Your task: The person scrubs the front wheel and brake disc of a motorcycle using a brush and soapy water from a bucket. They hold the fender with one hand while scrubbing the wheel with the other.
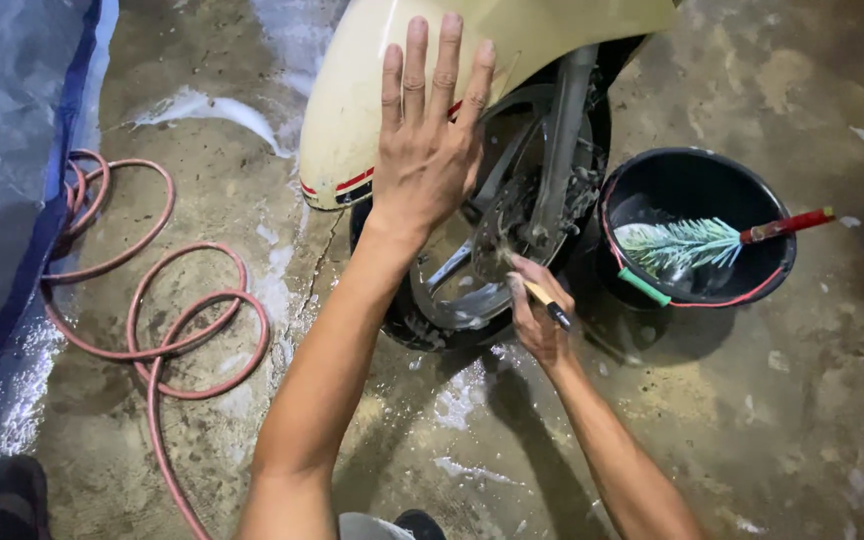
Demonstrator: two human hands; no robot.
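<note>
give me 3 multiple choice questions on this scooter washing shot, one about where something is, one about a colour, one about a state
1. Where does the bucket stand?
A. on the floor right of the front wheel
B. on the coiled hose
C. on the blue sheet

2. What colour is the hose?
A. green
B. pink
C. black

3. How is the left hand placed?
A. fist closed around the hose
B. gripping the bucket rim
C. open, fingers spread flat against the cream fender

Answers:
1. A, the black bucket sits on the wet floor beside the front wheel, with a red-handled brush in it.
2. B, the hose loops on the floor are pink.
3. C, the palm lies open on the cream fender, while the right hand holds a small brush at the wheel.
</note>
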